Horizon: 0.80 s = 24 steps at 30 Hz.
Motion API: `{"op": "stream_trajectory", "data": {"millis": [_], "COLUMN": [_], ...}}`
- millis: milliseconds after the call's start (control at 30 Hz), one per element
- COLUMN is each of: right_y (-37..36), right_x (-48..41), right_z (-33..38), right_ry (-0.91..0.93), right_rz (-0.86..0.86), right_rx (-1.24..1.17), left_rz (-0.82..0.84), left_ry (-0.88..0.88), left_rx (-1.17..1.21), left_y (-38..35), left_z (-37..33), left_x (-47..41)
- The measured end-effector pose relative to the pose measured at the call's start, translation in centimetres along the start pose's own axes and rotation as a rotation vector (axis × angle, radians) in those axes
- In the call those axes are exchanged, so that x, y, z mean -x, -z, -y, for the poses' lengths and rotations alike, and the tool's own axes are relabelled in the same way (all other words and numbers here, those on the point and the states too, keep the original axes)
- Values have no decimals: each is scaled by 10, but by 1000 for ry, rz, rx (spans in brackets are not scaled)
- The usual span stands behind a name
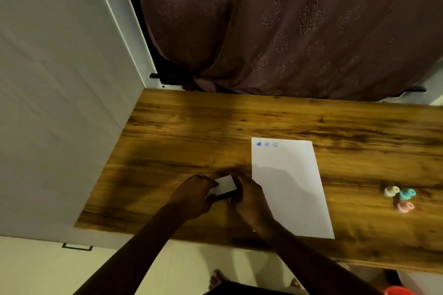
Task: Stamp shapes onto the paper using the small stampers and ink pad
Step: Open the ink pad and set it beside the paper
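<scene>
Both hands, left [196,195] and right [248,195], grip the ink pad [224,187] on the surface [191,127] just left of the paper [287,187]; stampers [399,196] lie well apart to the right, nearer the right hand.

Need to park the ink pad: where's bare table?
Free: the wide table strip between curtain and paper, and the gap between paper and stampers. Crowded: left of the paper, where both hands hold the ink pad.
</scene>
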State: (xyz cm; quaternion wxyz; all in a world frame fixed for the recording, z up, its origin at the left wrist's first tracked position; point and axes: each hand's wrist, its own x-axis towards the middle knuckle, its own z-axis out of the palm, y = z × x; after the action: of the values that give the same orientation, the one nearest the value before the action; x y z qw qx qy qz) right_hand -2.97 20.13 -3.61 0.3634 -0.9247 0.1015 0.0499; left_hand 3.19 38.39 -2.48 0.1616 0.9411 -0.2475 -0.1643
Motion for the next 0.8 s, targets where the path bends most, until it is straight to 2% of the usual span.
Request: {"op": "stream_trajectory", "data": {"millis": [233,533,800], "right_y": [0,2,-1], "right_x": [-4,-8,-4], "right_z": [0,0,3], "right_ry": [-4,-31,-152], "right_rz": [-37,31,12], "right_rx": [24,-36,-482], "left_rz": [89,33,-1], "left_ry": [-56,57,61], "left_rx": [61,121,110], "left_y": [23,24,20], "left_z": [1,18,28], "left_x": [-9,-36,-51]}}
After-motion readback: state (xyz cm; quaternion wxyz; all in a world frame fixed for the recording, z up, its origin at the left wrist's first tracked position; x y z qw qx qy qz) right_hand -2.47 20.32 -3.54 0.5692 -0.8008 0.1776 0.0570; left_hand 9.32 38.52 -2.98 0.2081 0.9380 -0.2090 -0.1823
